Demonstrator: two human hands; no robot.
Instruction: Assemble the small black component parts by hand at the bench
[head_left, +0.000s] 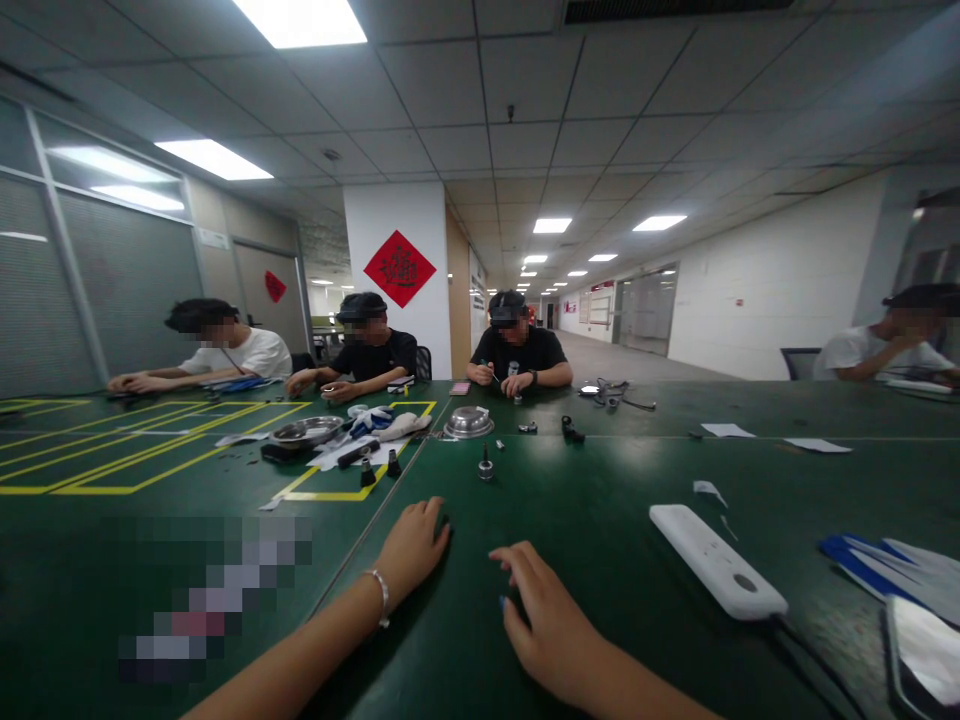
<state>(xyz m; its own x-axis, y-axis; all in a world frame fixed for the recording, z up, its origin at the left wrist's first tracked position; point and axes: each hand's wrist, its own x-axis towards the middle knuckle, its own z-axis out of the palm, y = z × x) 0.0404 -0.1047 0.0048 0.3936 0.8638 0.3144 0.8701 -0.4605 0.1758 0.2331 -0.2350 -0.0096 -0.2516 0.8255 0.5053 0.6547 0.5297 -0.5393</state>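
Low over the green table (465,660), my left hand (412,545) reaches forward with its fingers stretched out and nothing in them. A bracelet (382,597) circles that wrist. To its right, my right hand (536,620) is also bare of any object, fingers apart and slightly bent. Beyond both hands stands a small shiny metal fitting (486,468) with a dark ring; neither hand touches it. Two black tapered pieces (367,473) are farther left. Behind the fitting sits a round metal dish (469,422), seemingly upside down.
A white power strip (712,560) with a black cable lies at right, near blue-and-white gloves (892,570). A metal bowl (307,431), more gloves (371,419) and dark parts (572,430) are farther off. Several people sit around the table, one person (517,350) directly opposite.
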